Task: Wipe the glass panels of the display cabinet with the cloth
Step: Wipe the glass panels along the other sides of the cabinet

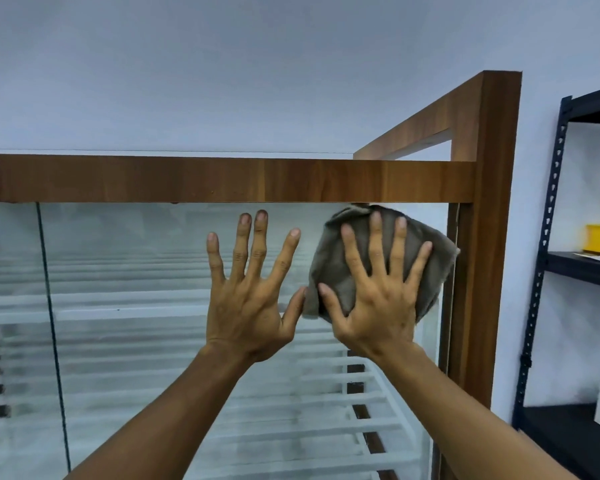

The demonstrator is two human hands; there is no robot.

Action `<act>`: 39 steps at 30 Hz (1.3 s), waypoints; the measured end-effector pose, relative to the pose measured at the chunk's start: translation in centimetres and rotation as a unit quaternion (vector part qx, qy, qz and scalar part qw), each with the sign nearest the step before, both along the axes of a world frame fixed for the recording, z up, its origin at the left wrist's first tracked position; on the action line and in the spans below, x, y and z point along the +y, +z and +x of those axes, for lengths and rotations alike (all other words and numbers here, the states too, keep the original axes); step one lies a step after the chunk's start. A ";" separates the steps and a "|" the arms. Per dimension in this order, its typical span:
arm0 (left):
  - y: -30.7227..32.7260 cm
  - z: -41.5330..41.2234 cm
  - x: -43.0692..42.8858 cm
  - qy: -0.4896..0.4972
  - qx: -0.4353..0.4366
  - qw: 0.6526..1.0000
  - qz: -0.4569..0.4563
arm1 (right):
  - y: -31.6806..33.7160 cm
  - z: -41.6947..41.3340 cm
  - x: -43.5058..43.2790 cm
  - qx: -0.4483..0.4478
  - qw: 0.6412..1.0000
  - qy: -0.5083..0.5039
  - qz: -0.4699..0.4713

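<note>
Up in the glass panel's [187, 271] top right corner, the spread right hand [378, 296] presses the cloth [329, 268] flat; the left hand [246, 299] braces, fingers spread. Wiping is under way; next, probably a sweep downward.

Left hand [248, 306], right hand [378, 306] bare, nails short, knuckles creased; left forearm [167, 420], right forearm [465, 410] bare.

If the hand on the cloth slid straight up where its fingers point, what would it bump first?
Probably the wooden top rail just above; the cloth under the right hand nearly touches it.
</note>
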State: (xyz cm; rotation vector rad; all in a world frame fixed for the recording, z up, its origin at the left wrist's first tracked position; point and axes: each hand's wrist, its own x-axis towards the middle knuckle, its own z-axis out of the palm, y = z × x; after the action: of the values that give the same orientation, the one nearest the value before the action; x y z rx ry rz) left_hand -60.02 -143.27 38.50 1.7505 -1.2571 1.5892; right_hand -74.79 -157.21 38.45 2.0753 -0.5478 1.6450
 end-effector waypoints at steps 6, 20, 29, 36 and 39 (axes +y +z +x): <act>0.1 0.3 0.8 -0.007 -0.002 1.000 0.012 | 0.9 -1.0 -1.6 -0.007 1.000 -0.004 -0.024; -3.5 8.6 9.8 0.015 0.014 1.000 0.005 | 1.1 6.9 7.1 0.048 0.997 0.013 -0.058; -4.4 9.6 10.4 -0.045 0.037 0.998 -0.028 | 1.0 11.8 11.9 0.037 0.998 0.030 -0.039; -5.6 11.7 13.4 -0.021 0.034 0.999 -0.005 | 0.4 13.1 13.0 0.113 0.987 0.042 -0.107; -5.9 11.9 13.7 -0.039 0.050 0.998 -0.014 | 0.3 13.3 13.1 0.120 0.984 0.049 -0.124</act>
State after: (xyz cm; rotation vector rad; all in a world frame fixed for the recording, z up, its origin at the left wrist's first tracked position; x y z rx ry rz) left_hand -48.14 -129.60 32.58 1.7197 -1.2341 1.4516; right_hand -61.48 -144.15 38.76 2.1001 -0.1541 1.4040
